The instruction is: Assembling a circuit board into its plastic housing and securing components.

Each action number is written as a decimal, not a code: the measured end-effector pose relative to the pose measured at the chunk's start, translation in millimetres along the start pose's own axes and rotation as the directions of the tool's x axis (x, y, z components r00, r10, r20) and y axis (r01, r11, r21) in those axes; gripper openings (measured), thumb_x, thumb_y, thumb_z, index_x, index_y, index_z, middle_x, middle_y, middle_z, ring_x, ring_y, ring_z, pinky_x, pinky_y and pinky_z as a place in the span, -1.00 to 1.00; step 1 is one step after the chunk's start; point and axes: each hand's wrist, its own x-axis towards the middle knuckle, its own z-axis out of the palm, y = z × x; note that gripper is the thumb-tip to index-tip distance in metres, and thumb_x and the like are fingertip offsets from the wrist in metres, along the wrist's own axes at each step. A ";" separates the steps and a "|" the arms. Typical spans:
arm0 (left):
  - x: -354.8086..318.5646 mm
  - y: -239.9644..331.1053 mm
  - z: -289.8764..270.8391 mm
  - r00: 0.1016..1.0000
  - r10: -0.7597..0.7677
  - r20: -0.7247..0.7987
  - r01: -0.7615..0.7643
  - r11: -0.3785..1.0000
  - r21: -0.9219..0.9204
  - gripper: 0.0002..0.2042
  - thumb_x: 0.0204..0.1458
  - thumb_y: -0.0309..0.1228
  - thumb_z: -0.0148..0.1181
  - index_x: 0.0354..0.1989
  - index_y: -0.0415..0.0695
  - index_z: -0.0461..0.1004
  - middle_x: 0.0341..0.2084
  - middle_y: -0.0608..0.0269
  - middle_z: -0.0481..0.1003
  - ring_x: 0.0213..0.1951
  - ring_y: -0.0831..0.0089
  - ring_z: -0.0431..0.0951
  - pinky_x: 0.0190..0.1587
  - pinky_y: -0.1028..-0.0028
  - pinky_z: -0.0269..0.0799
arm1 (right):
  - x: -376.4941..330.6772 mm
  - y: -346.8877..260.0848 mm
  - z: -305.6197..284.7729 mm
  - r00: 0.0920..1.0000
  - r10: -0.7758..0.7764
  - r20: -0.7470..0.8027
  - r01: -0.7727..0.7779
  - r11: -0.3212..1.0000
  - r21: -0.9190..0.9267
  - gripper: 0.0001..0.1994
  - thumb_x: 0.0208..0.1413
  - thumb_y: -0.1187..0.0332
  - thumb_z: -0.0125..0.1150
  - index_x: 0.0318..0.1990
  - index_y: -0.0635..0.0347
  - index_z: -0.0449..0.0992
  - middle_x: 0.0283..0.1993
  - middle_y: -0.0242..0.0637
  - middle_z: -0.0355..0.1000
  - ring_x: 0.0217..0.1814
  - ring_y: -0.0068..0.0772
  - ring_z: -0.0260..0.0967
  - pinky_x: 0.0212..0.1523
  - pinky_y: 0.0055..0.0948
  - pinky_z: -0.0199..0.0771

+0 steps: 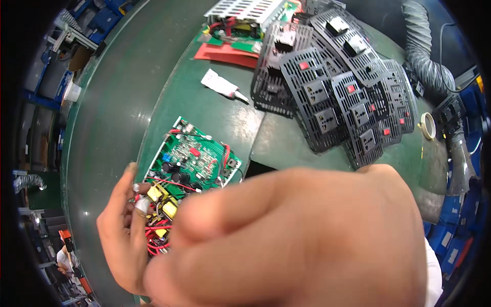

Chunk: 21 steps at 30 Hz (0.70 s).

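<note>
A green circuit board (204, 148) packed with small parts lies on the workbench in front of me. Toward its near end are yellow-wrapped transformers (170, 209), black round components (180, 177) and a bundle of red wires (156, 241). My left hand (118, 227) is closed around the board's left edge beside the transformers, with a white wrap on one finger. Very close to the view, my right hand (307, 230) hangs blurred over the near right part. Its fingers are curled together, and whatever is between them is hidden.
A white tube (221, 83) with a pointed nozzle lies beyond the board. Several black slotted panels with sockets (317, 97) are stacked at the far right. Behind are a metal-cased unit (245, 11) on red sheet, a tape roll (428, 126) and a flexible duct (424, 46).
</note>
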 end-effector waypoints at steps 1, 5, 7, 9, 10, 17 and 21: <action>2.2 -3.5 2.4 1.000 0.008 -0.014 -0.008 1.000 -0.005 -0.47 0.10 -0.79 0.03 0.29 -0.22 0.38 -0.18 0.03 0.62 -0.26 0.53 0.57 -0.16 0.52 0.50 | 3.5 2.2 -1.0 1.000 -0.022 -0.007 0.022 1.000 -0.004 -0.70 -0.10 0.51 0.31 -0.14 0.38 0.59 -0.29 -0.13 0.53 -0.47 -0.22 0.46 -0.48 -0.34 0.43; -2.5 -29.6 16.8 0.971 0.173 -0.162 -0.171 0.985 0.025 -0.51 0.08 -0.77 0.09 0.23 -0.24 0.42 -0.24 -0.07 0.62 -0.30 0.35 0.63 -0.18 0.48 0.50 | 20.3 11.3 -5.8 0.993 -0.082 0.083 0.097 0.975 -0.201 -0.71 -0.06 0.52 0.31 -0.11 0.29 0.62 -0.28 -0.17 0.54 -0.44 -0.26 0.48 -0.47 -0.36 0.42; 2.2 -19.3 -10.2 0.996 0.091 0.022 -0.093 0.990 0.105 -0.50 0.06 -0.77 0.11 0.22 -0.22 0.43 -0.26 -0.11 0.61 -0.31 0.27 0.64 -0.18 0.44 0.51 | 25.1 12.7 -7.0 0.987 0.009 0.159 0.031 0.969 -0.245 -0.71 0.02 0.50 0.30 -0.05 0.25 0.62 -0.26 -0.17 0.53 -0.36 -0.20 0.51 -0.38 -0.33 0.45; -0.2 -21.0 -11.9 0.999 0.036 -0.030 -0.035 0.999 0.024 -0.52 0.06 -0.76 0.12 0.21 -0.22 0.44 -0.26 -0.13 0.61 -0.31 0.18 0.65 -0.17 0.42 0.51 | 26.1 15.9 -11.2 0.967 0.111 0.229 -0.053 0.968 -0.246 -0.69 0.08 0.47 0.27 0.02 0.25 0.58 -0.19 -0.14 0.53 -0.24 -0.12 0.52 -0.26 -0.27 0.49; -3.0 -19.7 -15.1 0.997 0.063 -0.033 -0.060 0.995 0.078 -0.52 0.04 -0.77 0.10 0.19 -0.27 0.42 -0.27 -0.11 0.62 -0.29 0.26 0.66 -0.14 0.42 0.52 | 26.1 16.6 -11.8 0.946 0.160 0.281 -0.086 0.962 -0.258 -0.66 0.09 0.48 0.26 0.06 0.26 0.55 -0.17 -0.13 0.52 -0.21 -0.08 0.51 -0.23 -0.25 0.50; -12.6 -20.0 -18.8 0.976 0.174 -0.132 -0.156 0.978 0.139 -0.51 -0.03 -0.80 0.11 0.15 -0.28 0.45 -0.16 -0.08 0.63 -0.12 0.13 0.67 -0.05 0.35 0.53 | 17.1 32.5 -16.5 0.891 0.277 0.359 -0.139 0.920 -0.366 -0.66 0.19 0.40 0.19 0.11 0.21 0.45 -0.27 -0.12 0.43 -0.22 0.04 0.46 -0.23 -0.09 0.48; -22.3 -2.6 -20.7 0.833 0.519 -0.193 -0.489 0.853 0.184 -0.59 -0.12 -0.70 0.17 0.00 -0.29 0.55 -0.04 -0.07 0.59 -0.11 0.13 0.66 -0.04 0.38 0.54 | 13.5 34.4 -4.2 0.845 0.381 0.376 -0.126 0.824 -0.552 -0.63 0.12 0.41 0.24 0.09 0.24 0.44 -0.25 -0.14 0.41 -0.23 0.04 0.45 -0.24 -0.09 0.48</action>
